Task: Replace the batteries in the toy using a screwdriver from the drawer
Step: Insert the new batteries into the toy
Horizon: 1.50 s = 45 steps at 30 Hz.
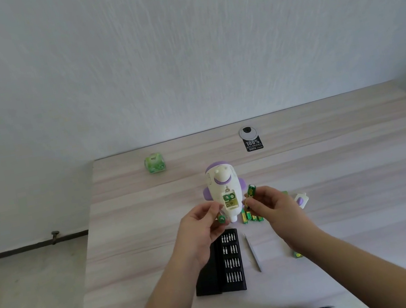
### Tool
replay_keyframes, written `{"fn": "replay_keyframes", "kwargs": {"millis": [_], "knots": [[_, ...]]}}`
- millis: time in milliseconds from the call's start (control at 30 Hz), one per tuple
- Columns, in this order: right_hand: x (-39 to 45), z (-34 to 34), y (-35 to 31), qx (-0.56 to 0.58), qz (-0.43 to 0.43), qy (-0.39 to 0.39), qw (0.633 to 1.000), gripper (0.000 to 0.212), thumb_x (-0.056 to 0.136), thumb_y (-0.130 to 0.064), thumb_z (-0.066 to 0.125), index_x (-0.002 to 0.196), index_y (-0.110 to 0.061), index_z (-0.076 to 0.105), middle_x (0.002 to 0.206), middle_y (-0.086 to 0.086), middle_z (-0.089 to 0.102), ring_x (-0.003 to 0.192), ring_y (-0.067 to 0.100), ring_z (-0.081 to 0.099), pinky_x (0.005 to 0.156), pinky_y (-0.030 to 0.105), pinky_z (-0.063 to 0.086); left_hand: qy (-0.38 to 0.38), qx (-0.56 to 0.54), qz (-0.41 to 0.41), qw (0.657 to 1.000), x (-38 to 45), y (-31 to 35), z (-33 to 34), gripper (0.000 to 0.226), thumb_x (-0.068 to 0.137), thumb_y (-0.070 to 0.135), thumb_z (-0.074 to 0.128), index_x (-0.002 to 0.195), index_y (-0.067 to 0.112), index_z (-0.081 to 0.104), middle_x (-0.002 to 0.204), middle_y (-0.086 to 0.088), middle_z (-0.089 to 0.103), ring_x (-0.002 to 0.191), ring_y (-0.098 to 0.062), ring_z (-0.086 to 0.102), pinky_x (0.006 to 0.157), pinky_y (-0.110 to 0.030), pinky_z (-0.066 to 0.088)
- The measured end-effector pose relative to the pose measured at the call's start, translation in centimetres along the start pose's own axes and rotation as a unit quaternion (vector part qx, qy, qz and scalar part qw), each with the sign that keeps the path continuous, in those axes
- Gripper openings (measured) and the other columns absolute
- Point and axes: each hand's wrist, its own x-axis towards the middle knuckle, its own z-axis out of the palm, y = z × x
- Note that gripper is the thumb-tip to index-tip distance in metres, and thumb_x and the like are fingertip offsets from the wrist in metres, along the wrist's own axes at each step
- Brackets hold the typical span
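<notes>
Your left hand has its grip pinched on one green battery, your right hand on another battery, either side of the toy lying on the table with its compartment open. Loose batteries, the cover, screwdriver and bit case crowd just below it.

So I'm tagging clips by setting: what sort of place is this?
Probably a home or office desk: a wood-grain table with a cable grommet set against a plain textured wall, a bare floor beside it.
</notes>
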Motion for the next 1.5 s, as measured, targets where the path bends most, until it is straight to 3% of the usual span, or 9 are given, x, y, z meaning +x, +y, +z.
{"fn": "replay_keyframes", "kwargs": {"millis": [267,433,600,867,967,1100,1267,1367,1500], "knots": [[0.8,0.2,0.1,0.025,0.006,-0.009,1.0,0.013,0.091,-0.018,0.064,0.102,-0.024,0.067,0.093,-0.004,0.075,0.089,0.014,0.071,0.09,0.032,0.054,-0.029,-0.053,0.007,0.998,0.7,-0.6,0.2,0.027,0.097,0.021,0.052,0.094,-0.001,0.067,0.082,-0.009,0.071,0.064,-0.01,0.064,0.062,-0.021,0.055],[1.1,0.1,0.1,0.029,0.002,-0.012,1.0,0.012,0.09,-0.018,0.065,0.099,-0.026,0.066,0.092,-0.004,0.075,0.089,0.014,0.071,0.09,0.034,0.055,-0.06,-0.096,0.009,0.994,0.8,-0.7,0.3,0.02,0.095,-0.006,0.046,0.106,-0.008,0.062,0.091,-0.017,0.073,0.081,-0.02,0.07,0.073,-0.024,0.059],[1.2,-0.1,0.3,0.024,0.0,-0.018,1.0,0.013,0.089,-0.02,0.066,0.102,-0.024,0.067,0.093,-0.003,0.075,0.089,0.013,0.071,0.09,0.033,0.055,-0.08,-0.043,0.054,0.994,0.8,-1.1,0.3,0.024,0.086,-0.008,0.06,0.107,-0.001,0.065,0.102,-0.013,0.073,0.097,-0.021,0.07,0.08,-0.023,0.055],[1.4,0.0,0.5,0.027,0.011,-0.023,0.999,0.02,0.091,-0.02,0.064,0.111,-0.022,0.061,0.09,-0.001,0.075,0.084,0.013,0.071,0.087,0.032,0.055,-0.063,0.043,0.104,0.992,1.0,-1.4,0.4,0.026,0.086,0.002,0.067,0.111,0.001,0.062,0.102,-0.01,0.074,0.099,-0.025,0.07,0.093,-0.036,0.053],[1.5,0.0,0.6,0.022,0.023,-0.023,0.999,0.024,0.093,-0.023,0.062,0.114,-0.029,0.054,0.085,0.003,0.074,0.077,0.015,0.07,0.081,0.028,0.055,-0.063,0.059,0.119,0.989,1.0,-1.3,0.4,0.025,0.086,0.004,0.067,0.111,0.001,0.062,0.102,-0.007,0.074,0.097,-0.024,0.071,0.09,-0.036,0.055],[1.5,0.0,0.6,0.051,0.018,-0.029,0.998,0.011,0.096,-0.016,0.057,0.1,-0.018,0.067,0.07,0.0,0.068,0.067,0.015,0.061,0.071,0.027,0.053,-0.06,0.078,0.131,0.987,0.8,-1.2,0.5,0.024,0.093,0.012,0.06,0.115,0.002,0.057,0.094,-0.015,0.073,0.072,-0.023,0.07,0.07,-0.03,0.057],[1.6,0.1,0.6,0.043,0.017,-0.037,0.998,0.017,0.097,-0.018,0.054,0.097,-0.014,0.07,0.07,-0.004,0.066,0.067,0.012,0.059,0.071,0.026,0.052,-0.043,0.118,0.141,0.982,1.0,-1.2,0.4,0.028,0.097,0.019,0.055,0.122,0.032,0.05,0.071,-0.017,0.067,0.044,-0.019,0.049,0.041,-0.024,0.037],[1.7,0.1,0.5,0.056,0.021,-0.032,0.998,0.022,0.099,-0.017,0.049,0.097,-0.014,0.07,0.074,0.001,0.066,0.068,0.014,0.06,0.071,0.026,0.051,-0.047,0.087,0.113,0.989,0.8,-0.9,0.5,0.018,0.1,0.018,0.049,0.109,0.01,0.063,0.071,-0.016,0.062,0.046,-0.018,0.051,0.042,-0.023,0.037],[1.7,0.0,0.4,0.12,0.043,-0.05,0.991,0.033,0.099,-0.004,0.036,0.104,-0.01,0.068,0.081,0.012,0.066,0.071,0.02,0.062,0.074,0.032,0.052,-0.063,0.013,0.056,0.996,0.8,-0.4,0.5,0.027,0.098,0.003,0.04,0.11,0.008,0.063,0.081,-0.016,0.069,0.067,-0.023,0.067,0.043,-0.023,0.043]]}}
